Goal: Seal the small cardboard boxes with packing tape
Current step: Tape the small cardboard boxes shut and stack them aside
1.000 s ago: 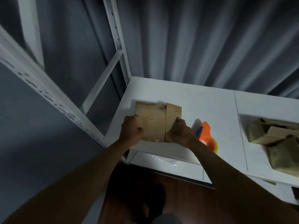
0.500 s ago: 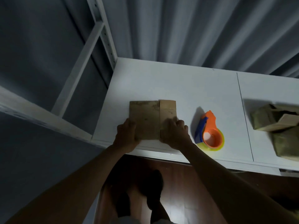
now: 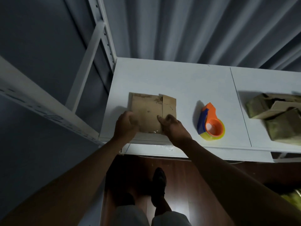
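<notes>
A person stands at a white bench (image 3: 187, 82) with a small cardboard box (image 3: 151, 111) lying near its front edge, both hands on the end closest to the body. Over the past second the box has settled flat on the bench, and the view has shifted so that the orange-and-blue tape dispenser (image 3: 210, 121) now shows in full, lying untouched just to the right. A glossy patch at the box's near edge suggests tape is already down there; the hands are probably smoothing it. The left hand (image 3: 124, 126) curls around the box's near-left corner, gripping it. The right hand (image 3: 172, 128) rests on the near-right part of the lid beside the flap seam; whether its fingers press flat or pinch the edge cannot be told. More cardboard boxes (image 3: 275, 115) sit in a loose pile at the far right, apparently awaiting their turn.
</notes>
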